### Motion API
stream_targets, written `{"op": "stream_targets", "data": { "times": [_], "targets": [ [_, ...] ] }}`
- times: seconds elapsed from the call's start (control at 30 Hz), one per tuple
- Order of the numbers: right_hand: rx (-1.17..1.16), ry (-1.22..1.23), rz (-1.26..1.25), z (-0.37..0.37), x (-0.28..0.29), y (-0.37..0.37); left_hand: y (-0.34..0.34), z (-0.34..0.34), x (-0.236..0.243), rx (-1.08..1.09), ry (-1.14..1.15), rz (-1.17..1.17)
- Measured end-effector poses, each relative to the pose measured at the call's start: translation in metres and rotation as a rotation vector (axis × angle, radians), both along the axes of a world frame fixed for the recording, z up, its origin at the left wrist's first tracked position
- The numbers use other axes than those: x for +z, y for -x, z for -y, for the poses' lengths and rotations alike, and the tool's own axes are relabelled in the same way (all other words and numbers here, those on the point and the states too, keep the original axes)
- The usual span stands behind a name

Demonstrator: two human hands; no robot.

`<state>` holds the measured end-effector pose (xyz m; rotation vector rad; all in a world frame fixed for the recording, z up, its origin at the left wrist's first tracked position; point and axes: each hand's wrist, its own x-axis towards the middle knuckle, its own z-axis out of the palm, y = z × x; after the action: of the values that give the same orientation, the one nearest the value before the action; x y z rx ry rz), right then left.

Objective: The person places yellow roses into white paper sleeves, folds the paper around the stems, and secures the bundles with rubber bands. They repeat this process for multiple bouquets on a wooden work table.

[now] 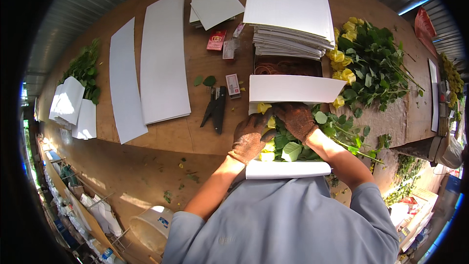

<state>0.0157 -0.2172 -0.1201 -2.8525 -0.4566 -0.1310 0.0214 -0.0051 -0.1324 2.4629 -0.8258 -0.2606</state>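
The left hand (250, 138) and the right hand (295, 121), both in brown gloves, are at a group of yellow roses (267, 156), which lies at the near edge of the surface (205, 140), close to the person's body. A white sheet (295, 88) rises just beyond the hands, and a white curled edge (288, 170) lies near the body; perhaps both belong to one sheet, but the middle is covered by leaves, so I cannot be certain. The fingers of the left hand are bent over the blooms, seemingly to keep the heads together at the left, while those of the right hand reach in by the foot of the sheet; for both hands I cannot tell whether they pinch something or only press. The stems point to the right, probably so that all flower heads face one side. The stack of white sheets (288, 7) stands at the far side, and the loose rose pile (373, 63) lies to the right, both seemingly placed for easy reach. To the left, a black stapler (218, 110) rests beside a small box (233, 86), apparently kept clear of the leaves.
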Motion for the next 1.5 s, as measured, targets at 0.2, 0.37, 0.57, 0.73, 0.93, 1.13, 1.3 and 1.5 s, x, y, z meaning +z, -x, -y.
{"op": "stream_targets", "data": {
  "times": [0.2,0.37,0.57,0.73,0.93,1.13,1.3,1.5],
  "targets": [
    [0.103,-0.074,-0.106,-0.001,0.019,0.018,0.001,-0.012,-0.001,0.016,-0.135,0.156],
    [0.098,-0.135,-0.151,0.001,0.003,0.022,0.001,-0.011,0.002,0.051,-0.056,0.006],
    [0.151,-0.231,-0.271,0.006,0.081,0.038,-0.004,-0.016,-0.007,0.047,0.056,-0.061],
    [0.209,-0.331,-0.493,-0.004,0.147,0.105,-0.005,-0.019,-0.015,0.075,0.123,-0.001],
    [-0.080,-0.024,-0.162,-0.041,0.113,0.135,-0.008,-0.040,-0.027,0.069,0.242,-0.009],
    [-0.102,-0.024,-0.064,-0.044,0.106,0.139,-0.037,-0.128,-0.007,0.245,0.275,-0.220],
    [-0.118,-0.001,-0.046,-0.050,0.104,0.139,-0.107,-0.225,0.004,0.323,-0.504,0.105],
    [-0.106,-0.023,-0.061,-0.053,0.108,0.137,-0.105,-0.289,0.001,0.239,-0.345,0.053]
  ]
}}
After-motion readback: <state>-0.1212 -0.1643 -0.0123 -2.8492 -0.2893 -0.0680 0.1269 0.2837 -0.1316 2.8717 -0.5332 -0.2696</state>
